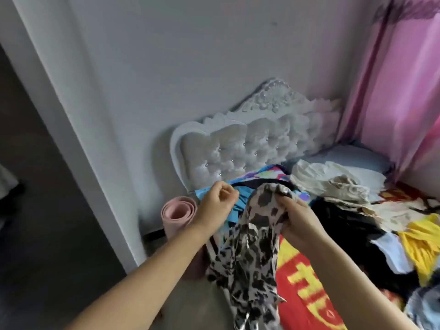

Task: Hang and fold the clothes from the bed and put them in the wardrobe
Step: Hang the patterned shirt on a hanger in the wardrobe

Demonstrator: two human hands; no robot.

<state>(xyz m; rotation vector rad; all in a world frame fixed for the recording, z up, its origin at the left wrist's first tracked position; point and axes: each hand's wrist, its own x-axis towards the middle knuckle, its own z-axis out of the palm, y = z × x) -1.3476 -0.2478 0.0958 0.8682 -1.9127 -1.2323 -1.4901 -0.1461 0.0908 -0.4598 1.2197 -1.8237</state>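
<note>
right hand (298,219): fingers clamped on spotted garment (250,253), frame centre | left hand (217,201): fingers curled together, holding nothing visible

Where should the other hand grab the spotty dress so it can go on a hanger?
The right hand grips the spotty dress bunched at its top, the rest dangling. The left hand should probably come from the left and pinch the top edge beside those fingers, spreading it.
</note>
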